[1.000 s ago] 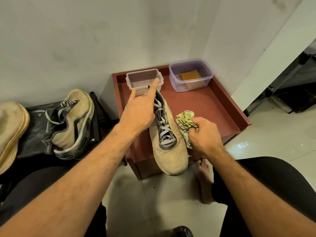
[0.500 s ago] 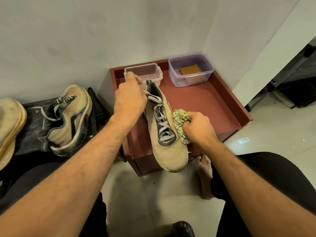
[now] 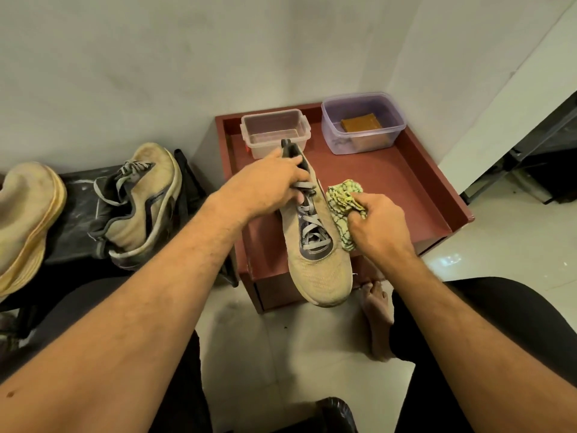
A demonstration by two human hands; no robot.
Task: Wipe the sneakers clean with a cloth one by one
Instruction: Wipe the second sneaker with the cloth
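Observation:
A beige sneaker (image 3: pixel 320 270) with grey laces is held above the red table, its toe pointing toward me. My left hand (image 3: pixel 265 185) grips it at the collar and upper laces. My right hand (image 3: pixel 379 226) holds a bunched yellow-green patterned cloth (image 3: pixel 340 198) against the shoe's right side. A second beige sneaker (image 3: pixel 140 201) lies on its side on a black surface at the left, and a third shoe's sole (image 3: pixel 25 223) shows at the left edge.
The red tray-top table (image 3: pixel 406 189) carries a clear box (image 3: pixel 274 132) and a purple tub (image 3: pixel 363 121) with a brown block inside. White walls stand behind. My bare foot (image 3: pixel 377 320) rests on the tiled floor below the table.
My left hand shifted from the heel end to grip over the collar and laces. My right hand with the cloth stays at the shoe's right side.

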